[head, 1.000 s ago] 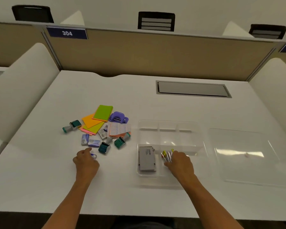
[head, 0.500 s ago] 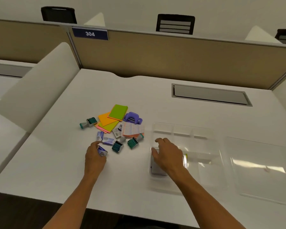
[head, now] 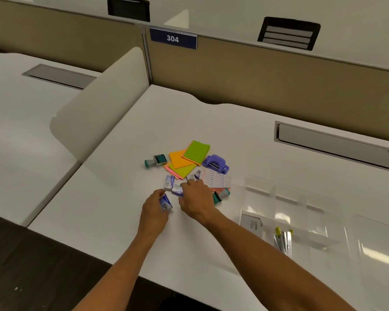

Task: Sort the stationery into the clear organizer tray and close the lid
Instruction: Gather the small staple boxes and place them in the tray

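A head-worn camera looks down at a white desk (head: 121, 221) where two bare forearms reach in from the bottom of the frame toward a small heap of stationery at the centre.

The left hand (head: 154, 208) sits just below and left of the heap. Its fingers curl around a small blue-and-white box (head: 166, 202), which sticks out on the hand's right side, close to the other hand.

The right hand (head: 195, 199) lies palm down over the lower edge of the heap, fingers spread and bent toward the small items under it. Whether it grasps anything cannot be told, since the hand hides what is beneath. Two more blue-and-white boxes (head: 170, 182) lie just left of its fingertips.

Above the hands, the heap holds a green sticky-note pad (head: 197, 151) overlapping orange notes (head: 179, 159) and pink ones, with a purple hole punch (head: 215, 163) just right of them. A sheet of printed labels (head: 216, 178) lies below the punch. A teal stamp (head: 156, 161) rests a little apart on the left side of the heap, and another teal stamp (head: 220, 195) peeks out at the right hand's right edge.

The clear organizer tray (head: 301, 212) stands at the lower right of the frame, well apart from both hands. In its nearer compartments lie a grey box (head: 252, 224) and a few small yellow-tipped items (head: 282, 241). The clear lid (head: 380, 254) lies flat on the desk at the tray's right, reaching the frame edge.

In the upper part of the frame, a tan partition carries a blue sign (head: 173, 38) reading 304.
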A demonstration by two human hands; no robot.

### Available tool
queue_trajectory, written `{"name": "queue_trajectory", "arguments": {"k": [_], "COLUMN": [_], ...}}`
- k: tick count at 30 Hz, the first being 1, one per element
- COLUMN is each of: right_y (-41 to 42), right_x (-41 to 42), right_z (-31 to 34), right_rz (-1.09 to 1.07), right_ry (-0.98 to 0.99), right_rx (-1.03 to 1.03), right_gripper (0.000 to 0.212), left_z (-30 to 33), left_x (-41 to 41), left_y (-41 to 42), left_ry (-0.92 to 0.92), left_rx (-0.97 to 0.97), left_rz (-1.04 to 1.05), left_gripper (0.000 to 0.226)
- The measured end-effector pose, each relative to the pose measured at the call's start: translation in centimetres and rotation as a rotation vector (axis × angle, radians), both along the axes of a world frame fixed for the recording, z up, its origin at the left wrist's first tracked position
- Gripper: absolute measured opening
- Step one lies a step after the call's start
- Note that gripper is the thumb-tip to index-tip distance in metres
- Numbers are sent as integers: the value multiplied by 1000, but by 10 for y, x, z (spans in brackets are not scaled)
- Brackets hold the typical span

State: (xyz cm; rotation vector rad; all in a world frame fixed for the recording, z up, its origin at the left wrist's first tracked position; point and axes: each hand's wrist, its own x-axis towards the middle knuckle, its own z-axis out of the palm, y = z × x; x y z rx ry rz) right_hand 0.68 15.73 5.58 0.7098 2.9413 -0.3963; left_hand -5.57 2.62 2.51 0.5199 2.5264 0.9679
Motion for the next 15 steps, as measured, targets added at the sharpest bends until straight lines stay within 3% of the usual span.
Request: {"name": "queue_trajectory", "arguments": {"k": [8,15], "right_y": [0,4], "right_x": [-28,-24], "right_z": [-25,-29], "right_rz": [40,7], "right_ry": [-107,-41], "right_rx": [111,-31], "right_gripper": [41,46], "left_z": [-1,6], "left_x": [-16,-20], "left_y": [-11,-16], "left_ry": [-14,10], "left_rx": [10,13], "left_rz": [-75,-141], "left_gripper": [63,63]}}
